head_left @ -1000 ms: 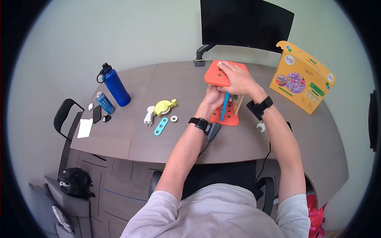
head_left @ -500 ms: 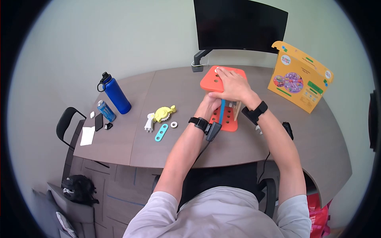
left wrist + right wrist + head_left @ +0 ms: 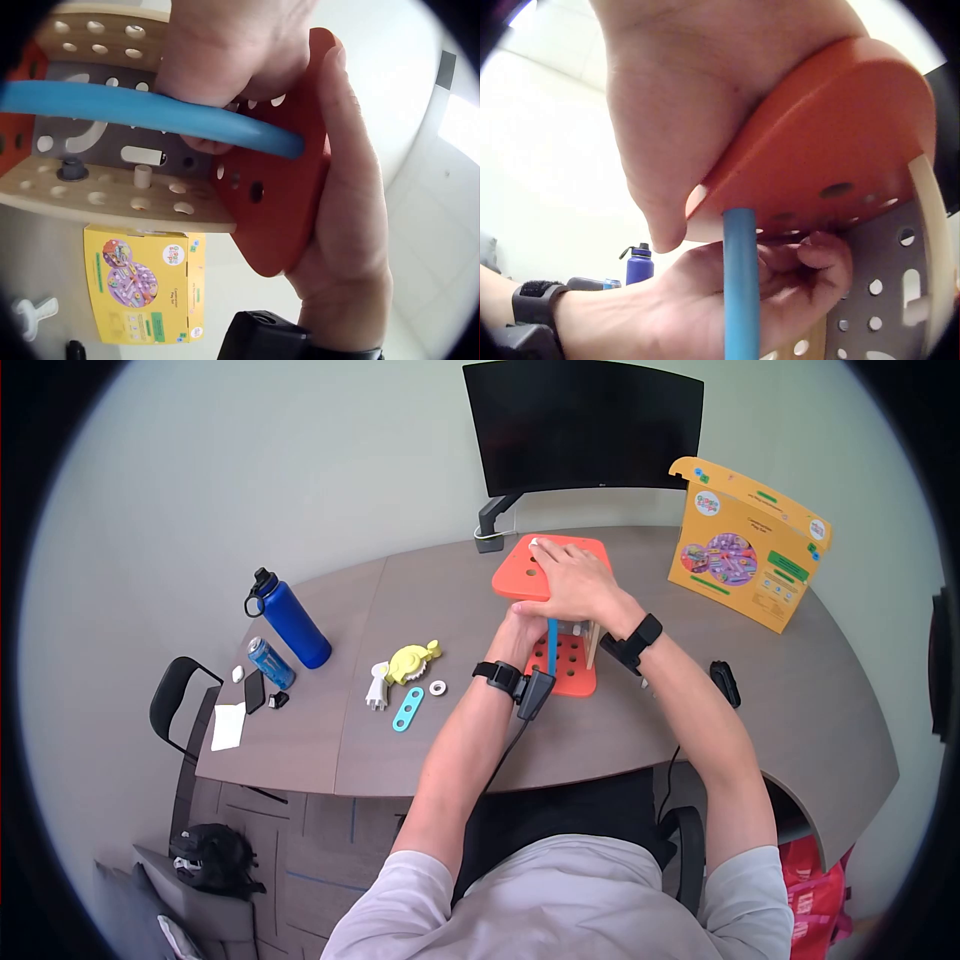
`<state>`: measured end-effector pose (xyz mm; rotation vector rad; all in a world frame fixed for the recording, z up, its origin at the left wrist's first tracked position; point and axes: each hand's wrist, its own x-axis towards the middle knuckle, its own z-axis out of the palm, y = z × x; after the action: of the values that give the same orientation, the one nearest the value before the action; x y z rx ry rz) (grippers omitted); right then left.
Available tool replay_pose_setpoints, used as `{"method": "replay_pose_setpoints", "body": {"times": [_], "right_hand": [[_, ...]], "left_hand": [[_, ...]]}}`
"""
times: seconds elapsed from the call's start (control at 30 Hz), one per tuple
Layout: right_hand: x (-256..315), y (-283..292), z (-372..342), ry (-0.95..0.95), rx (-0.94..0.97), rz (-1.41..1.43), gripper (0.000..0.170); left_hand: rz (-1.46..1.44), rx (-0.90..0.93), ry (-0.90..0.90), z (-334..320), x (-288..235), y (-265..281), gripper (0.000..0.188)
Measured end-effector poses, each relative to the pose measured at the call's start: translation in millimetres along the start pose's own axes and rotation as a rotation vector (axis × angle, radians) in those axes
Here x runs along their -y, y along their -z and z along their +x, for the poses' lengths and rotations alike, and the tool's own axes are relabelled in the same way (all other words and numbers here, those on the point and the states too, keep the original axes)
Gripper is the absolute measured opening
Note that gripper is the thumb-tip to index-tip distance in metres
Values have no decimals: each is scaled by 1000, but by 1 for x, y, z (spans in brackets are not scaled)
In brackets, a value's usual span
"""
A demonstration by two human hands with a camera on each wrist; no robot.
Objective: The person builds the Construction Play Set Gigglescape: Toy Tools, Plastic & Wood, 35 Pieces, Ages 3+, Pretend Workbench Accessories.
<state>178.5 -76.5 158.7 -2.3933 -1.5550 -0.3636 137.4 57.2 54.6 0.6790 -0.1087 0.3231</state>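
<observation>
A toy toolbox stands on end, with an orange panel (image 3: 515, 575) on top, perforated wooden sides (image 3: 124, 195), a grey perforated board (image 3: 870, 277) and a blue handle bar (image 3: 150, 109). My right hand (image 3: 582, 585) lies over the top panel, fingers stretched out, fingertips at a small white piece (image 3: 534, 543) near the far edge. My left hand (image 3: 780, 292) reaches between the panels behind the blue bar, palm up and fingers bent close under the top panel. I cannot tell whether its fingertips hold anything.
Left on the table lie a yellow-and-white toy (image 3: 411, 663), a turquoise three-hole strip (image 3: 408, 710) and a white ring (image 3: 437, 688). Farther left stand a blue bottle (image 3: 294, 625) and a can (image 3: 271, 664). A yellow box (image 3: 745, 550) stands back right, a monitor (image 3: 590, 425) behind.
The head view has shifted, so the monitor and box appear farther left. Both hands keep their places at the toolbox, the right fingertips staying by the white piece.
</observation>
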Motion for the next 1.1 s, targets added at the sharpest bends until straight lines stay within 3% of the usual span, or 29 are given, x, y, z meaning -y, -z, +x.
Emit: {"method": "replay_pose_setpoints", "body": {"times": [0.73,0.83,0.9,0.93,1.0,1.03,1.1], "right_hand": [[4,6,-2,-10,-12,3,114],[4,14,3,-57,23,109,102],[-6,12,22,-104,-65,330,76],[-13,14,31,-105,-68,332,76],[-22,23,43,35,28,163,46],[-21,25,41,13,-38,181,33],[-30,20,54,7,-9,189,35]], "left_hand": [[91,-100,-46,4,-5,-24,51],[104,-106,-51,8,-5,-29,51],[117,-104,-48,11,-4,-29,51],[90,-136,-52,14,-3,-28,46],[68,-164,-54,22,-1,-13,41],[61,-158,-35,26,0,-2,38],[57,-145,-11,29,-3,0,34]]}}
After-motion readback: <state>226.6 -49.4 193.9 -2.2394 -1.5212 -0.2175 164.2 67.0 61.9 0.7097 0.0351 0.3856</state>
